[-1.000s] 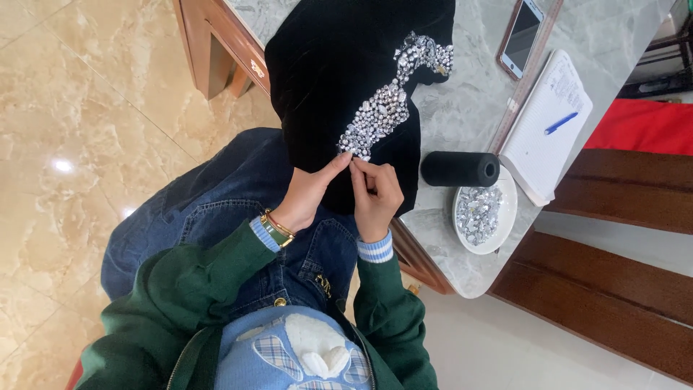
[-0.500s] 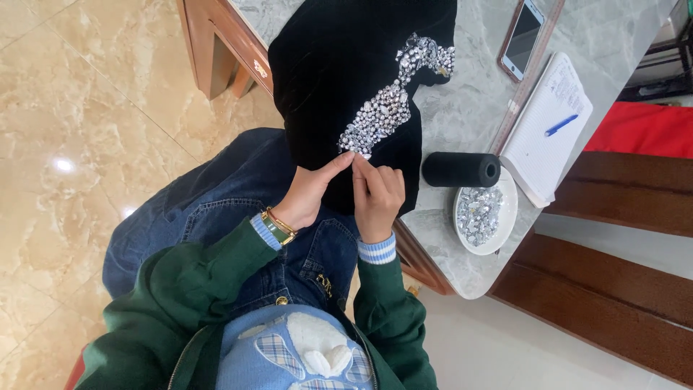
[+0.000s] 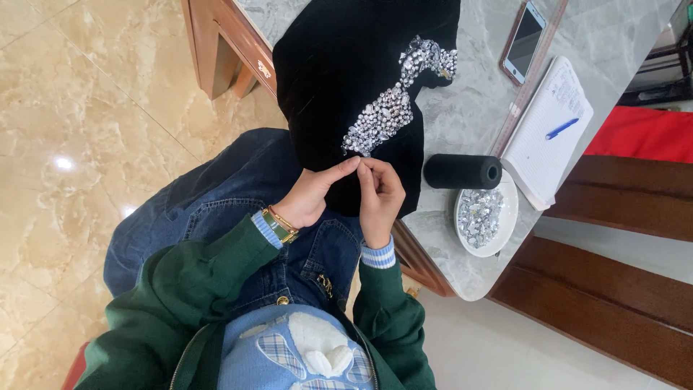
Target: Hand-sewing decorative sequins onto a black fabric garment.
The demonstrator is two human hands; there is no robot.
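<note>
- Black velvet cloth with a curved patch of sewn-on silver rhinestones: lies partly on the grey marble tabletop; its lower part hangs over the table's near edge onto the person's lap.
- Left hand: fingers pinched narrow at the cloth's lower edge, just below the rhinestone patch. Whether a needle or stone sits in the pinch cannot be told.
- Right hand: fingers bent close, tips meeting the left hand's tips on the cloth.
- Edges: the rounded table corner lies right of the hands; the white dish of loose silver stones sits near that rim, with the black thread spool lying on its side just beside it.
- Further back: white notepad with blue pen, a long ruler, a phone.
- Open room: bare marble between cloth and ruler.
- Surroundings: beige polished floor tiles on the left; dark wooden bench on the right.
</note>
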